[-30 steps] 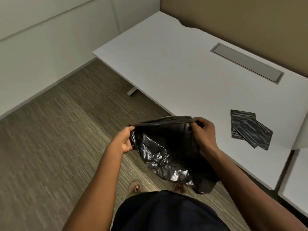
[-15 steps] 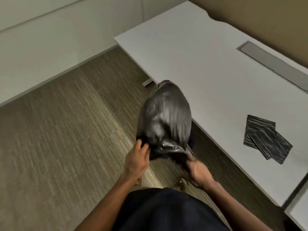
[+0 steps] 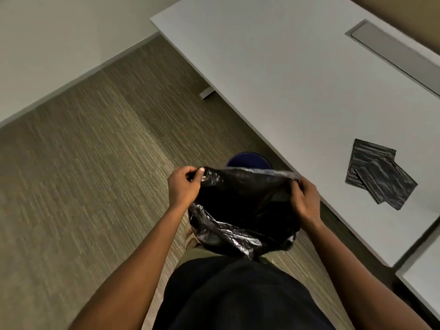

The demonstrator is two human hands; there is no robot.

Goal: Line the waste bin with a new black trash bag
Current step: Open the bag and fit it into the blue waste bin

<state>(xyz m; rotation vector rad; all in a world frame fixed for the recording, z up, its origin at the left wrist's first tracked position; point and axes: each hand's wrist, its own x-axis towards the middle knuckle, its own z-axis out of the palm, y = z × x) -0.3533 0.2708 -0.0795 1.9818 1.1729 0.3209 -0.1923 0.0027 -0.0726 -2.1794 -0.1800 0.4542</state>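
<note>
A black trash bag (image 3: 240, 225) hangs in front of me with its mouth spread wide. My left hand (image 3: 184, 186) pinches the left side of the rim and my right hand (image 3: 306, 198) grips the right side. Just beyond the bag's far rim, the dark blue top of the waste bin (image 3: 248, 159) shows on the floor by the desk edge; most of the bin is hidden behind the bag.
A white desk (image 3: 285, 79) runs along the right, with two folded black bags (image 3: 378, 175) lying near its front edge and a grey cable cover (image 3: 392, 53) at the back. Carpet floor (image 3: 83, 175) stretches to the left up to a white wall.
The bag had puffed up in front of me half a second ago; now it hangs down with its mouth pulled wide between both hands. The view shifted and the blue bin came into sight.
</note>
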